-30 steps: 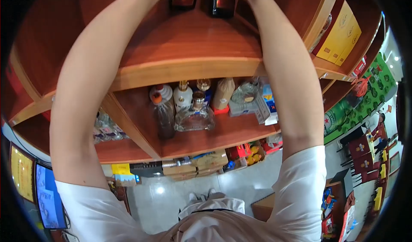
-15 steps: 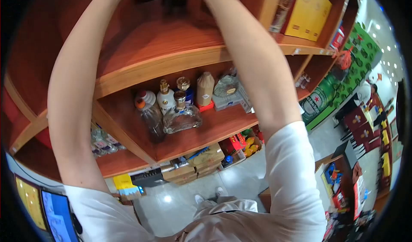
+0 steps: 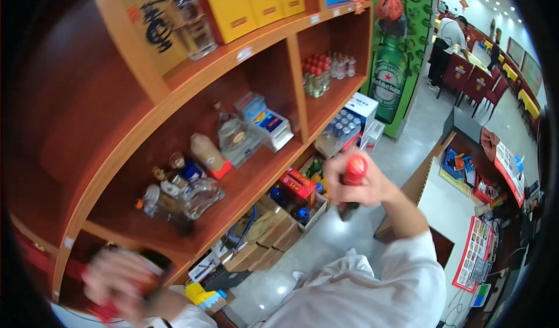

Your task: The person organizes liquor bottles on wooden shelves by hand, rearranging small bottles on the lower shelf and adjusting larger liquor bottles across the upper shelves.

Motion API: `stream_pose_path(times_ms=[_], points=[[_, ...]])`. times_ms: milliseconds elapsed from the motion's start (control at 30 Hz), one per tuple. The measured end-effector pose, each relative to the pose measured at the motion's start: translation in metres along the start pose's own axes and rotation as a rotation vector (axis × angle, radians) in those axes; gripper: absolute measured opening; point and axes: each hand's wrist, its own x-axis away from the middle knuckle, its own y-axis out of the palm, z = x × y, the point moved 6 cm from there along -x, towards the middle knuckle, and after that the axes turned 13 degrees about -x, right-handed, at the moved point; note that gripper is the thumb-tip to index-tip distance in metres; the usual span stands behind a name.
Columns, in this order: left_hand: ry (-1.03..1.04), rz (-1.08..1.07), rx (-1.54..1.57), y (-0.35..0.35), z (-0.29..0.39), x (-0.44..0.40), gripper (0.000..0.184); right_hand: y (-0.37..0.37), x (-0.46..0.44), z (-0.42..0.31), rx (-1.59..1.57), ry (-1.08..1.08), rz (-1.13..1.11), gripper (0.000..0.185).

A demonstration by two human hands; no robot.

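My right hand (image 3: 375,191) is closed around the neck of a bottle with a red cap (image 3: 356,168); its dark lower part shows below my fingers. The bottle is held above the floor, in front of the shelves. At lower left my left hand (image 3: 119,278) is smeared by motion, with its fingers wrapped round a dark and red bottle (image 3: 158,262) that is also blurred. Near that hand, a clear glass decanter (image 3: 204,197) and a tall bottle (image 3: 160,203) stand on the lower shelf. A paper-wrapped bottle (image 3: 208,153) is beside them.
The curved wooden shelf unit (image 3: 192,104) fills the left side. Below are cardboard boxes (image 3: 273,229) and a red box (image 3: 298,188). At right is a white counter (image 3: 437,211) with a menu sheet (image 3: 473,252). A person (image 3: 451,40) stands by chairs at the back.
Both hands have come down from the upper shelf and moved apart, each with a bottle. My view has turned to the right, showing more of the counter and room.
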Motion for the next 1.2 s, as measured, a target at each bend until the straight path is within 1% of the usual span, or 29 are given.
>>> stream_pose_path(times_ms=[33, 67, 100, 133, 167, 200, 233, 267, 300, 333, 367, 400, 433, 467, 500, 533, 600, 633, 700, 733, 800, 900, 1000, 1033, 1067, 1100, 1133, 1200], points=[[-0.118, 0.046, 0.022, 0.039, 0.004, 0.035, 0.017, -0.044, 0.050, 0.038, -0.075, 0.108, 0.266, 0.015], [-0.285, 0.090, 0.062, 0.080, 0.000, 0.066, 0.016, -0.087, 0.105, 0.078, -0.020, 0.206, 0.470, 0.012], [-0.489, 0.142, 0.124, 0.117, -0.015, 0.099, 0.016, -0.120, 0.170, 0.115, -0.059, 0.317, 0.644, 0.009], [-0.736, 0.223, 0.216, 0.146, -0.041, 0.138, 0.015, -0.130, 0.227, 0.133, -0.165, 0.274, 0.937, 0.012], [-1.092, 0.300, 0.438, 0.170, -0.092, 0.199, 0.014, -0.143, 0.283, 0.158, -0.223, 0.252, 1.057, 0.010], [-1.310, 0.400, 0.523, 0.198, -0.134, 0.264, 0.016, -0.148, 0.323, 0.161, -0.288, 0.274, 1.093, 0.008], [-1.500, 0.463, 0.353, 0.231, -0.139, 0.301, 0.016, -0.153, 0.357, 0.168, -0.295, 0.268, 1.167, 0.007], [-1.571, 0.425, 0.415, 0.271, -0.141, 0.321, 0.018, -0.155, 0.374, 0.164, -0.332, 0.289, 1.193, 0.007], [-1.523, 0.163, 0.538, 0.314, -0.143, 0.322, 0.020, -0.167, 0.379, 0.159, -0.326, 0.304, 1.188, 0.007], [-1.510, -0.018, 0.590, 0.357, -0.139, 0.307, 0.018, -0.174, 0.390, 0.154, -0.327, 0.339, 1.188, 0.008], [-1.418, -0.212, 0.532, 0.394, -0.122, 0.269, 0.015, -0.185, 0.397, 0.149, -0.280, 0.381, 1.161, 0.009], [-1.302, -0.436, 0.440, 0.427, -0.115, 0.240, 0.017, -0.204, 0.394, 0.147, -0.234, 0.409, 1.129, 0.010], [-1.122, -0.544, 0.385, 0.457, -0.103, 0.205, 0.016, -0.220, 0.389, 0.144, -0.236, 0.372, 1.089, 0.010], [-0.895, -0.618, 0.244, 0.481, -0.101, 0.183, 0.017, -0.233, 0.380, 0.131, -0.132, 0.397, 1.079, 0.009], [-0.756, -0.681, 0.079, 0.501, -0.099, 0.162, 0.019, -0.247, 0.375, 0.127, -0.064, 0.409, 1.038, 0.008], [-0.668, -0.722, -0.003, 0.520, -0.092, 0.137, 0.020, -0.260, 0.370, 0.127, 0.003, 0.414, 0.995, 0.007], [-0.670, -0.730, 0.024, 0.546, -0.099, 0.123, 0.019, -0.279, 0.361, 0.129, 0.008, 0.371, 0.990, 0.005], [-0.769, -0.690, 0.080, 0.555, -0.107, 0.124, 0.018, -0.290, 0.353, 0.132, 0.009, 0.340, 0.988, 0.004], [-0.950, -0.604, 0.197, 0.575, -0.129, 0.132, 0.017, -0.305, 0.347, 0.155, -0.131, 0.335, 1.058, 0.004], [-0.967, -0.600, 0.206, 0.584, -0.147, 0.137, 0.016, -0.313, 0.344, 0.168, -0.196, 0.331, 1.090, 0.004], [-1.062, -0.503, 0.222, 0.600, -0.180, 0.146, 0.017, -0.329, 0.332, 0.192, -0.272, 0.382, 1.101, 0.005], [-1.189, -0.392, 0.274, 0.621, -0.232, 0.140, 0.016, -0.368, 0.300, 0.224, -0.312, 0.456, 1.051, 0.009], [-1.136, -0.327, 0.207, 0.639, -0.309, 0.122, 0.014, -0.432, 0.250, 0.242, -0.219, 0.459, 1.023, 0.010], [-1.051, -0.301, 0.147, 0.648, -0.331, 0.108, 0.016, -0.453, 0.226, 0.232, -0.181, 0.541, 1.022, 0.010], [-0.962, -0.273, 0.084, 0.659, -0.344, 0.085, 0.019, -0.477, 0.200, 0.226, -0.056, 0.512, 0.982, 0.012], [-0.979, -0.290, 0.055, 0.669, -0.355, 0.066, 0.029, -0.505, 0.180, 0.226, -0.057, 0.480, 0.981, 0.014], [-0.974, -0.280, 0.098, 0.683, -0.371, 0.048, 0.032, -0.528, 0.160, 0.231, -0.072, 0.443, 0.984, 0.015], [-0.969, -0.270, 0.175, 0.711, -0.399, 0.019, 0.038, -0.573, 0.111, 0.228, 0.065, 0.374, 0.929, 0.018]])
